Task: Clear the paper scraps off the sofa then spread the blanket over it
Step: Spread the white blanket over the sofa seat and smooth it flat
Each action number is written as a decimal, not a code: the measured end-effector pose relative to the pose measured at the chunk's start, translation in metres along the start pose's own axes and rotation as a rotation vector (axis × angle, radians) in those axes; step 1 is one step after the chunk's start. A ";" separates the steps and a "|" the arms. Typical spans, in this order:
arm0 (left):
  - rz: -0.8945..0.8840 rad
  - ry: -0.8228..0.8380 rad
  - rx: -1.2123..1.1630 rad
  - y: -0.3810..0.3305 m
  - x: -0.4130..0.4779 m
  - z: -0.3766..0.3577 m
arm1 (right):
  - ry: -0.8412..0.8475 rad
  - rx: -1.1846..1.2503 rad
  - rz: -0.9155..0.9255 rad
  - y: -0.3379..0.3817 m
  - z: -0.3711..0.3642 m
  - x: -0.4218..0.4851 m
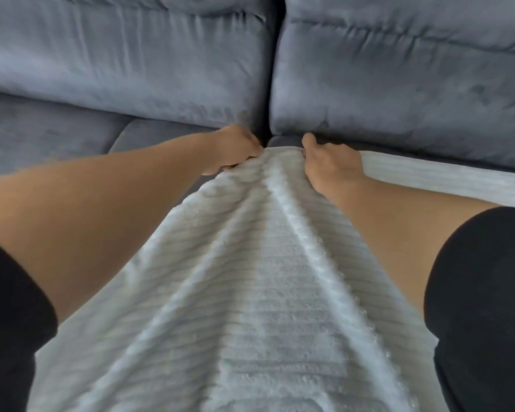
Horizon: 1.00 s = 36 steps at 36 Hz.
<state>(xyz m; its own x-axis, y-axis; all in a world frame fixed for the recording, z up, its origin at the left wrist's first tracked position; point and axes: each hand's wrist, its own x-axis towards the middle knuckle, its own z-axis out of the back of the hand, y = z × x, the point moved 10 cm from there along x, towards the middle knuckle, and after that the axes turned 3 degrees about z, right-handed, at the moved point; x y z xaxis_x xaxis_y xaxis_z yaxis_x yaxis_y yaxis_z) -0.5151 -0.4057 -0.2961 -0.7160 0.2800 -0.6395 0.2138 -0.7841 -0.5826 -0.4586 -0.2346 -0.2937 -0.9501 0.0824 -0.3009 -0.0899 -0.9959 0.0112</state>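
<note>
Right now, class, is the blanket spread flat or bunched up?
Bunched. The left hand and right hand grip the blanket close together at its far edge; long folds run down it, leaving sofa seat uncovered.

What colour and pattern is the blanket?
The blanket is pale grey-white with ribbed horizontal stripes in its pile, seen in the head view.

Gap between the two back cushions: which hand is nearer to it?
Left. The left hand grips the blanket at the foot of the gap; the right hand grips it slightly farther right.
</note>
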 end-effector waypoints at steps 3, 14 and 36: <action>0.101 0.099 -0.099 0.007 0.004 -0.005 | -0.006 -0.003 -0.015 0.001 0.000 -0.001; 0.231 0.528 -0.384 0.021 -0.012 -0.016 | 0.017 -0.022 -0.033 0.001 0.000 -0.002; -0.125 -0.669 0.391 0.051 0.008 0.054 | -0.415 0.201 -0.126 -0.010 0.011 -0.004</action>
<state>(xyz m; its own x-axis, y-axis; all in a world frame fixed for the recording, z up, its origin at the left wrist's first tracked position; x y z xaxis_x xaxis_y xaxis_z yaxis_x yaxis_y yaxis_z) -0.5454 -0.4736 -0.3040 -0.9941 0.0830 -0.0700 -0.0553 -0.9416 -0.3321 -0.4571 -0.2243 -0.2818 -0.9635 0.2509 0.0936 -0.2293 -0.9535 0.1953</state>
